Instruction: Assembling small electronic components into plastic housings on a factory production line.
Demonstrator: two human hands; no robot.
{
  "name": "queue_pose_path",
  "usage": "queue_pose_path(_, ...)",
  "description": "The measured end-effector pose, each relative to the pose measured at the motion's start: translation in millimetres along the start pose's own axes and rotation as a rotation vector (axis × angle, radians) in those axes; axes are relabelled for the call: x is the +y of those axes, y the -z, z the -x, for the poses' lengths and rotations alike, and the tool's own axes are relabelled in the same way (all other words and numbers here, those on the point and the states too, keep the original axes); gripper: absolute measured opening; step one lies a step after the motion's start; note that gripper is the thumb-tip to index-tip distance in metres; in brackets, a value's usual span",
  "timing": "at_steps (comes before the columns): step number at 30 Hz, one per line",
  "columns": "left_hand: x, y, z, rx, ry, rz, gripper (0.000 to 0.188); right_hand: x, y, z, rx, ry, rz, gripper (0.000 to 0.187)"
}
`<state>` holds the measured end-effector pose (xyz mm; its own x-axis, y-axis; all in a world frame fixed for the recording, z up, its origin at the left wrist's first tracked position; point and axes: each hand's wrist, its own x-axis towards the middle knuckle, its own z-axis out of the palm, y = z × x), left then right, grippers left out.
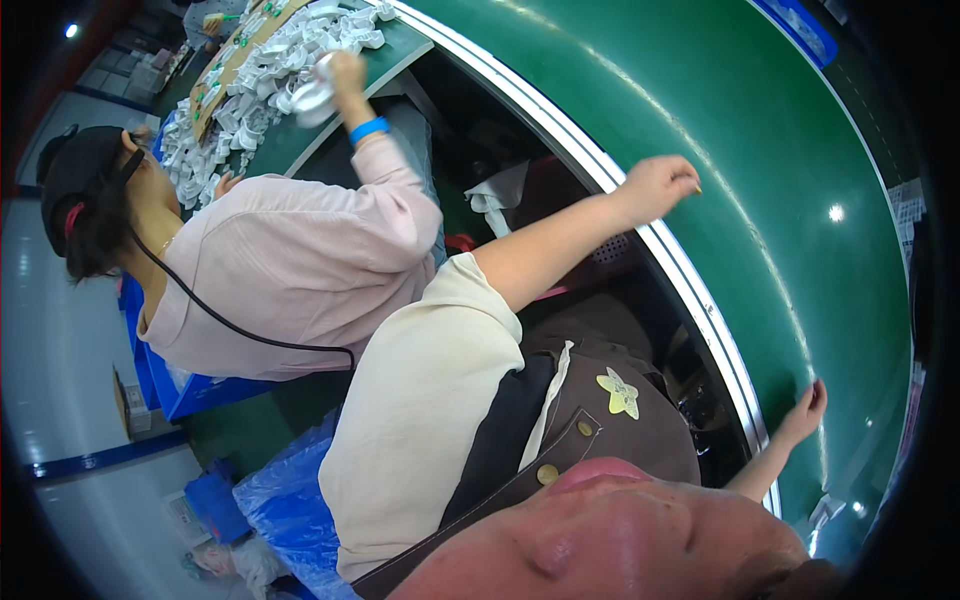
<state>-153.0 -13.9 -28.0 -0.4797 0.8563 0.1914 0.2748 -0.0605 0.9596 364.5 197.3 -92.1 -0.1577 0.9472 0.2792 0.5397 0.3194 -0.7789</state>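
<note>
My left hand [658, 190] hovers over the glossy green surface [740, 270], just past its pale metal edge. Its fingers are curled in, with a tiny yellowish spot at the tips that I cannot identify. Farther right, my right hand [803, 413] is also above the green surface. The fingers there are bent and close together, and whatever they may hold is hidden. A small whitish piece [826, 510] lies on the green surface near the lower right.
At left, a co-worker in a pink top [290, 260] lifts a blurred white part [315, 95] beside a heap of white plastic parts [240, 110] on a green table. A metal rail [560, 125] borders my green surface. Blue plastic bags [300, 485] hang behind me.
</note>
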Motion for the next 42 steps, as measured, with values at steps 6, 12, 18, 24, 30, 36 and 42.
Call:
queue_pose_path(6,30,-73,37,-0.326,-0.013,0.180,0.016,-179,-122,68,-0.365,0.237,-0.369,0.042)
queue_pose_path(12,31,-72,34,-0.279,-0.033,0.173,0.014,-222,-151,64,-0.493,0.500,-0.095,0.037)
queue_pose_path(18,-2,-28,2,0.045,-0.195,-0.249,0.013,-199,-153,61,-0.448,0.294,-0.213,0.027)
queue_pose_path(24,-4,6,-25,0.119,-0.236,-0.457,0.010,-204,-150,63,-0.420,0.338,-0.219,0.024)
queue_pose_path(30,-23,8,-30,0.131,-0.298,-0.709,0.007,-202,-151,60,-0.448,0.351,-0.225,0.021)
queue_pose_path(36,-26,6,-31,0.130,-0.347,-0.789,0.007,-202,-152,60,-0.438,0.323,-0.219,0.019)
queue_pose_path(42,-26,5,-30,0.139,-0.403,-0.846,0.008,-204,-152,61,-0.441,0.333,-0.206,0.019)
